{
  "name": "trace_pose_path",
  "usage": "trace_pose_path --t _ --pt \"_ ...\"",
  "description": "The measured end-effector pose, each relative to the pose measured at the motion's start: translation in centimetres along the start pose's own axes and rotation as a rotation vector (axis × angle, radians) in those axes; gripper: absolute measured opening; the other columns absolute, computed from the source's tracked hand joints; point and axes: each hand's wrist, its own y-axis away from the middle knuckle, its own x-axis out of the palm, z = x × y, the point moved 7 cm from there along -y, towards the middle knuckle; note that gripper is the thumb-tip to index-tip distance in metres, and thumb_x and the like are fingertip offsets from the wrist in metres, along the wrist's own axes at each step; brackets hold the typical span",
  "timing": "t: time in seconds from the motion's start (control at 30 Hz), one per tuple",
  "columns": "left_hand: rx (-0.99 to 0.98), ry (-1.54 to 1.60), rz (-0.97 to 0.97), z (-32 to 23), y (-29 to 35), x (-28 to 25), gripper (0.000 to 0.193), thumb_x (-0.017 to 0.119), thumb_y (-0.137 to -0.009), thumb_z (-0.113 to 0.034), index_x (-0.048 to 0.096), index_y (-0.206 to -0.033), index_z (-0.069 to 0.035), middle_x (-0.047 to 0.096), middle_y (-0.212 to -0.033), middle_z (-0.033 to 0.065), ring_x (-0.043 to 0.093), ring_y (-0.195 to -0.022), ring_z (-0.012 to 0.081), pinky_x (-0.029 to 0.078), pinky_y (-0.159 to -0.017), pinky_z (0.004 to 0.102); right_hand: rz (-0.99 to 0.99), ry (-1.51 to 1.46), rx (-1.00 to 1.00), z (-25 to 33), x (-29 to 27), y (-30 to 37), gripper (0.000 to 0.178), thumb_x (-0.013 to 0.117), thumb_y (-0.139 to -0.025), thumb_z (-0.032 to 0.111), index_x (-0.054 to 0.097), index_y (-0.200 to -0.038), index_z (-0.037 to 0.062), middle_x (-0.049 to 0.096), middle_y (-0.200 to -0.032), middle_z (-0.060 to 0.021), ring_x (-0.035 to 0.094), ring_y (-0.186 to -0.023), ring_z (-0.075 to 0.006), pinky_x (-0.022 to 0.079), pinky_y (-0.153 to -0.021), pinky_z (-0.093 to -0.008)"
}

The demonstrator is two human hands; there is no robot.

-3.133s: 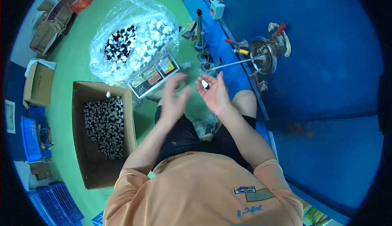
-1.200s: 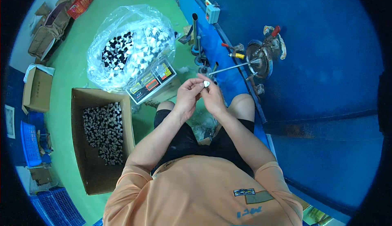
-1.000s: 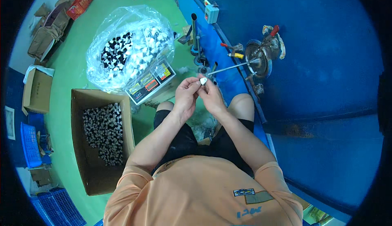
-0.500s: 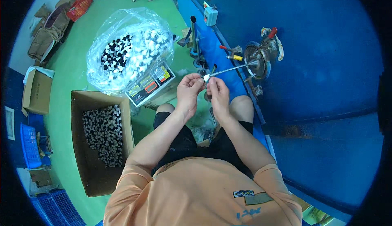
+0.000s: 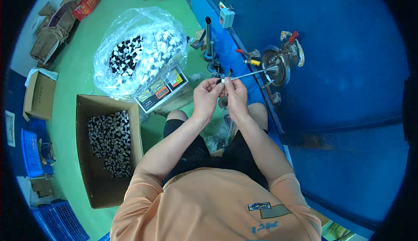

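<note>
Between my two hands is a small black-and-white piece (image 5: 223, 80), partly covered by fingers. My left hand (image 5: 206, 97) pinches it from the left. On its other side, my right hand (image 5: 236, 95) has its thumb and fingers closed on it. A thin metal rod (image 5: 250, 73) runs from a round metal disc (image 5: 277, 66) on the blue machine to the piece at my fingertips. Whether the rod enters the piece or only touches it, I cannot tell.
On my left, a cardboard box (image 5: 82, 154) holds many small dark pieces. Beyond it, a clear plastic bag (image 5: 102, 73) of black and white pieces rests on a scale (image 5: 162, 91). The blue machine panel (image 5: 344, 75) fills the right side. A metal pipe (image 5: 208, 34) stands ahead.
My right hand has come up and left, its fingers now closing over the small piece. The piece has turned and is more covered than before. The view has shifted slightly.
</note>
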Motion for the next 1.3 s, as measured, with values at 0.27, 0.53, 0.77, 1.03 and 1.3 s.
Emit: trace_pose_path --t 0.27,0.53,0.77,1.03,1.3 --pt "0.052 -0.056 0.018 0.1 -0.2 -1.0 0.015 0.065 -0.089 -0.002 0.061 -0.104 0.002 0.062 -0.084 0.0061 0.059 -0.071 0.011 0.05 -0.066 0.0217 0.072 0.033 0.005 -1.1 -0.1 -0.1 0.015 0.059 -0.095 0.015 0.062 -0.095 0.0005 0.058 -0.078 -0.0031 0.048 -0.067 -0.0081 0.04 -0.06 -0.0206" --pt "0.095 0.004 -0.155 -1.6 4.3 -10.6 0.013 0.061 -0.093 -0.005 0.058 -0.104 0.0 0.061 -0.082 0.0059 0.057 -0.068 0.0109 0.047 -0.064 0.0208 0.134 0.261 -0.011 -4.9 -0.5 1.6 0.01 0.058 -0.096 0.013 0.062 -0.096 0.0043 0.057 -0.08 -0.0009 0.049 -0.067 -0.0082 0.042 -0.063 -0.0221" --pt "0.464 0.446 -0.719 -6.3 10.8 -27.5 0.008 0.056 -0.095 -0.012 0.053 -0.096 -0.005 0.06 -0.079 0.0061 0.055 -0.063 0.0108 0.046 -0.058 0.0225 0.16 0.167 0.251 -10.2 -4.8 1.4 0.021 0.055 -0.099 0.015 0.055 -0.117 0.0049 0.057 -0.082 -0.0031 0.052 -0.066 -0.0084 0.042 -0.057 -0.0193" --pt "0.014 0.153 -0.757 1.9 12.3 -23.8 0.013 0.051 -0.098 -0.01 0.058 -0.105 -0.002 0.062 -0.086 0.0084 0.059 -0.071 0.0146 0.05 -0.065 0.0254 0.357 0.155 0.365 -11.9 -4.0 2.1 0.019 0.056 -0.099 0.017 0.057 -0.114 0.0054 0.059 -0.083 -0.0025 0.053 -0.066 -0.0083 0.041 -0.056 -0.0186" --pt "0.318 -0.302 -0.494 -4.0 8.7 -19.5 0.019 0.056 -0.096 -0.009 0.058 -0.112 0.0 0.063 -0.087 0.0083 0.058 -0.072 0.0132 0.05 -0.066 0.0241 0.377 0.322 0.46 -13.0 -4.4 4.2 0.017 0.052 -0.099 0.015 0.059 -0.11 0.0045 0.058 -0.081 -0.0031 0.053 -0.065 -0.0091 0.041 -0.056 -0.0199"
